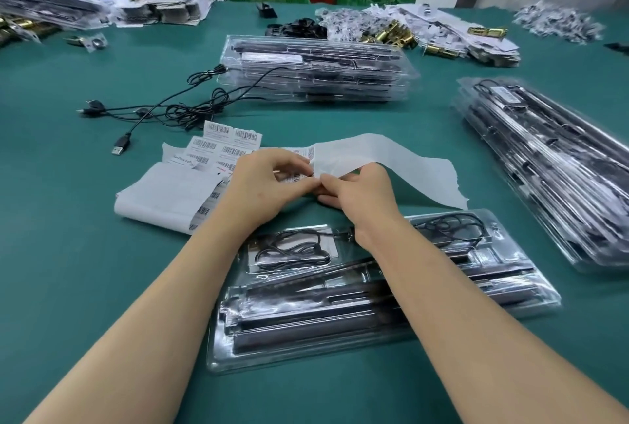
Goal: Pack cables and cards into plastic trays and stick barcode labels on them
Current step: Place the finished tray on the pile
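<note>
Centre frame: left hand (272, 182) pinches a barcode label (302, 153), right hand (357, 193) grips its backing strip (391, 158); a hasty peel could tear it.

Two hands (269, 182) (357, 195), one label strip (374, 151), two tray stacks (316, 66) (544, 165) (plus one tray (289, 318))

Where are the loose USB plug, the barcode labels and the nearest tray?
USB plug (123, 142), head view, black shell.
Barcode labels (204, 143), head view, a printed label.
Nearest tray (289, 354), head view, front rim.

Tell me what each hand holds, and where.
The left hand pinches a barcode label by its edge; the right hand pinches the white backing strip at its left end, beside the label.
</note>
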The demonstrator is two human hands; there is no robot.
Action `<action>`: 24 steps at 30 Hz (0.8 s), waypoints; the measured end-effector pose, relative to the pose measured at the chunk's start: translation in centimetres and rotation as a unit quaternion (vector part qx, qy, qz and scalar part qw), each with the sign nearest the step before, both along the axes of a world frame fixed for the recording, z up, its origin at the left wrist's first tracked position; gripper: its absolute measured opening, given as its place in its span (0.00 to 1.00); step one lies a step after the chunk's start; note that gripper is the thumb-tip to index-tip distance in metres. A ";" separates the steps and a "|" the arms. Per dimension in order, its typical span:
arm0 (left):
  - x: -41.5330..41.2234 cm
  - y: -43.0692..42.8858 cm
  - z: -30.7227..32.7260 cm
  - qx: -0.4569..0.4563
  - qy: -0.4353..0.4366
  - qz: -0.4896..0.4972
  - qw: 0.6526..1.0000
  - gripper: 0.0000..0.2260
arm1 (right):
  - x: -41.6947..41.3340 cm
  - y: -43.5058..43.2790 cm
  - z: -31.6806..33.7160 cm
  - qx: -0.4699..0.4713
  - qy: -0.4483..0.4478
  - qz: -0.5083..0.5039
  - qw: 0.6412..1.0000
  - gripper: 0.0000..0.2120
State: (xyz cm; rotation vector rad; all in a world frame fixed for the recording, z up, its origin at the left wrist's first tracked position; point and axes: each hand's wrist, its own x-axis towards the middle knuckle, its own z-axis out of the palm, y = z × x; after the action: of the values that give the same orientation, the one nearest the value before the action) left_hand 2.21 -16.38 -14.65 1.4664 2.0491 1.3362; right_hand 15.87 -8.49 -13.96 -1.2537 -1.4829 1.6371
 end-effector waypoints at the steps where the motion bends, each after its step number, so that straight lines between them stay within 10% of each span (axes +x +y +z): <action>1: 0.0 0.0 0.0 0.001 -0.003 0.002 1.000 0.05 | 0.0 0.0 0.0 0.002 0.000 0.000 1.000 0.12; 24: 0.3 -0.1 0.1 0.004 0.019 0.016 1.000 0.06 | 0.0 -0.3 -0.1 0.043 -0.038 0.001 0.998 0.11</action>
State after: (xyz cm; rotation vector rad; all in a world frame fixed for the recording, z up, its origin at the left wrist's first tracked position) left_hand 2.48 -16.48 -14.51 1.4784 2.1024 1.3396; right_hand 15.83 -8.74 -14.05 -1.2802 -1.5840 1.5253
